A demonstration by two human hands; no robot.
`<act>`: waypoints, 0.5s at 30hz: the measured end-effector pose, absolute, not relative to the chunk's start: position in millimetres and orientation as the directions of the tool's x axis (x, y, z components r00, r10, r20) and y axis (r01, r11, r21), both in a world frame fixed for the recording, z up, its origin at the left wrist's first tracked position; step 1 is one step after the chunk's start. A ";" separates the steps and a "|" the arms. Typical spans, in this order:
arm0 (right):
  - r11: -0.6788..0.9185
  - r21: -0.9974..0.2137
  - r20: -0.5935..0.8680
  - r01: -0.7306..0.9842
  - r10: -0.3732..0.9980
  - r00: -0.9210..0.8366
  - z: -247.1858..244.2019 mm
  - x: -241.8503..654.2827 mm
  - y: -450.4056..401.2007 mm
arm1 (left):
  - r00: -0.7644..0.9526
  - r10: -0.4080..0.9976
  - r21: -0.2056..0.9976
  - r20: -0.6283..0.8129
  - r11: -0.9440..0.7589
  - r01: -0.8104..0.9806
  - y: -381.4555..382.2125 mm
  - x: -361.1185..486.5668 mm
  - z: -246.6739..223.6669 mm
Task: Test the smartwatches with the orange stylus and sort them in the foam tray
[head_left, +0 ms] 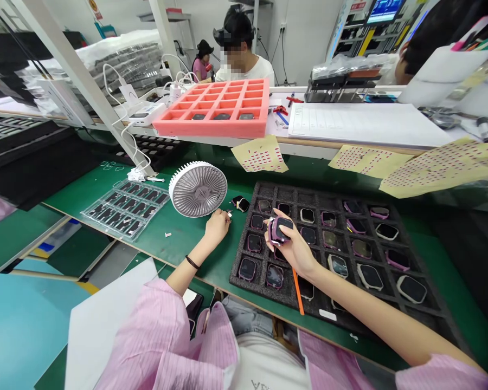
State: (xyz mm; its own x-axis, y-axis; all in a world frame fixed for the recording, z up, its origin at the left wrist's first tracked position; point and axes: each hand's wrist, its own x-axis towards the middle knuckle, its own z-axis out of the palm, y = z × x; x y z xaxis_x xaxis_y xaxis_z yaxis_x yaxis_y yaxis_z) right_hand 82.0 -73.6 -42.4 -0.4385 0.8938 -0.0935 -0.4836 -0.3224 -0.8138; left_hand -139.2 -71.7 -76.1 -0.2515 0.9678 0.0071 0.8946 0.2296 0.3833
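My right hand [293,247] is shut on a purple smartwatch case [280,229] with a dark face, held above a black foam tray [244,265]. The tray's many square pockets hold several watch cases in purple, black and silver. An orange stick [298,291] lies across the tray just below my right wrist. My left hand [217,226] rests curled on the green bench mat [179,238], and a tiny white piece [229,214] sits at its fingertips. Whether the fingers grip that piece is hidden. Small black watch parts [241,203] lie close by.
A white desk fan [198,189] stands beyond my left hand. To the left lies a clear tray of black parts [126,208]. Farther back are a pink foam tray [211,108], sheets of red labels [260,154] and white cables. Two people sit across the bench.
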 end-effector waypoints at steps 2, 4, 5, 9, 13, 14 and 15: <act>-0.318 -0.815 -0.088 -0.484 0.894 -0.439 -42.9 82.1 -73.6 | -0.227 0.973 0.408 0.033 0.194 0.892 -72.4 -138.2 -68.5; -0.308 -0.824 -0.076 -0.476 0.892 -0.445 -44.1 81.9 -73.1 | -0.177 0.981 0.484 0.076 0.119 0.867 -76.3 -131.2 -57.6; -0.301 -0.829 -0.069 -0.472 0.892 -0.447 -44.8 81.7 -72.8 | -0.134 0.986 0.559 0.102 0.055 0.827 -79.2 -125.2 -51.3; -0.264 -0.858 -0.046 -0.441 0.894 -0.446 -47.1 81.1 -72.1 | 0.021 0.985 0.928 0.171 -0.168 0.331 -90.7 -93.4 -26.5; -0.227 -0.888 -0.039 -0.400 0.904 -0.426 -48.3 82.9 -73.4 | -0.023 0.999 0.999 0.046 -0.047 -0.028 -94.1 -70.1 -13.1; -0.217 -0.893 -0.033 -0.395 0.905 -0.423 -49.0 83.6 -73.9 | -0.038 0.999 0.998 0.025 -0.027 -0.057 -94.2 -66.9 -12.0; -0.205 -0.898 -0.023 -0.389 0.905 -0.424 -49.9 84.4 -74.3 | -0.054 0.998 0.997 0.014 -0.018 -0.072 -94.2 -64.7 -11.7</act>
State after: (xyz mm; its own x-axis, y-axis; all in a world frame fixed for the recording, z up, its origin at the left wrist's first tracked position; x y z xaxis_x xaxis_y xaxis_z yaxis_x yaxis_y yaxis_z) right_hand 84.4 -74.3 -49.9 -0.4240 0.9054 -0.0233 -0.3892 -0.2054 -0.8980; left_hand -64.7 -94.2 -11.7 -0.0543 0.9984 0.0144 -0.0719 -0.0183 0.9972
